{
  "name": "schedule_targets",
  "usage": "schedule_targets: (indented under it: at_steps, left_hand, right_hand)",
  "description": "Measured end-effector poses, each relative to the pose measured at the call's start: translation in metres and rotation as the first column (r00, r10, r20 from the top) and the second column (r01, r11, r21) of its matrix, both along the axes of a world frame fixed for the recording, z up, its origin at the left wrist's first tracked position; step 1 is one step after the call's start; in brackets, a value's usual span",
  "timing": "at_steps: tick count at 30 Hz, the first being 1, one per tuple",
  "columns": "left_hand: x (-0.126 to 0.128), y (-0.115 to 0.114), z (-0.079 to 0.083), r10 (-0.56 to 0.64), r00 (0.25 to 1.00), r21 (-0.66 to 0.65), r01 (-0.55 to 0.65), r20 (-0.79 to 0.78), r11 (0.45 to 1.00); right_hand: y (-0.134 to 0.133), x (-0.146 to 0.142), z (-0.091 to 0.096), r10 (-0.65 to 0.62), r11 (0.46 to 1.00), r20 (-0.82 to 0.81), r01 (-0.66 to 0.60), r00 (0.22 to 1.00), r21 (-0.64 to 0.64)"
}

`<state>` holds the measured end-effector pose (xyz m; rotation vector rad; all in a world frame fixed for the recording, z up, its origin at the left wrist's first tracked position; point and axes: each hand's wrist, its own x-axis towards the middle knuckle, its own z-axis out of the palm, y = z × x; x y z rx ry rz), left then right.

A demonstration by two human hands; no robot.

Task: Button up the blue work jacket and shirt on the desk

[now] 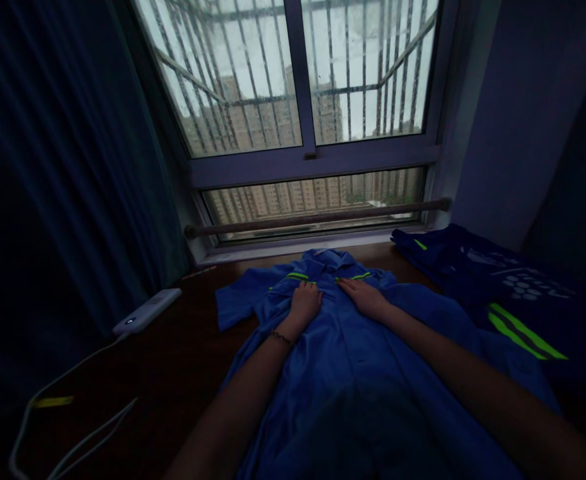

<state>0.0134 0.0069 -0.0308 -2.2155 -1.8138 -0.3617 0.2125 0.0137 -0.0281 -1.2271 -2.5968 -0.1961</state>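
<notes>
A blue short-sleeved work shirt (343, 347) with yellow-green reflective strips across its chest lies face up, collar toward the window. Its cloth is wrinkled. On the left side of the chest, just below the strip, my left hand (307, 303) rests with its fingers over the fabric and the thumb apart. My right hand (365, 298) lies flat on the other side of the chest, fingers stretched toward the placket. Neither hand visibly grips the cloth. The shirt's lower part fades into shadow between my forearms.
A dark blue folded garment (477, 267) with white print and reflective stripes lies at the right. To the left, a white power strip (147, 311) trails a white cable (67, 368) over the dark wooden surface (187, 353). A curtain (93, 167) and barred window (307, 160) stand beyond.
</notes>
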Motion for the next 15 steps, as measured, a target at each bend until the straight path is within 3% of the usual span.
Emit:
schedule_targets:
  at_steps: [2,4,10,13,15]
  left_hand:
    - [0.003,-0.003,0.003,0.029,0.999,0.016,-0.029,-0.023,0.999]
    - [0.005,-0.006,0.004,0.069,0.997,0.014,-0.069,-0.032,0.998]
    - [0.002,-0.002,0.001,0.171,0.985,-0.026,-0.170,0.028,0.985]
    - [-0.012,0.012,0.003,0.173,0.967,-0.145,-0.148,0.185,0.978]
    - [-0.025,0.024,0.006,0.155,0.921,-0.267,-0.059,0.358,0.962]
  right_hand:
    - [0.002,-0.006,0.009,0.017,0.996,0.028,-0.015,0.999,-0.083]
    - [0.008,-0.016,0.016,-0.063,0.989,0.041,0.068,0.997,-0.131]
    - [0.021,-0.053,0.012,-0.303,0.951,-0.089,0.296,0.949,-0.084]
    - [0.023,-0.055,0.002,-0.357,0.934,-0.178,0.346,0.917,-0.088]
    - [0.026,-0.050,-0.002,-0.359,0.933,-0.216,0.341,0.908,-0.118]
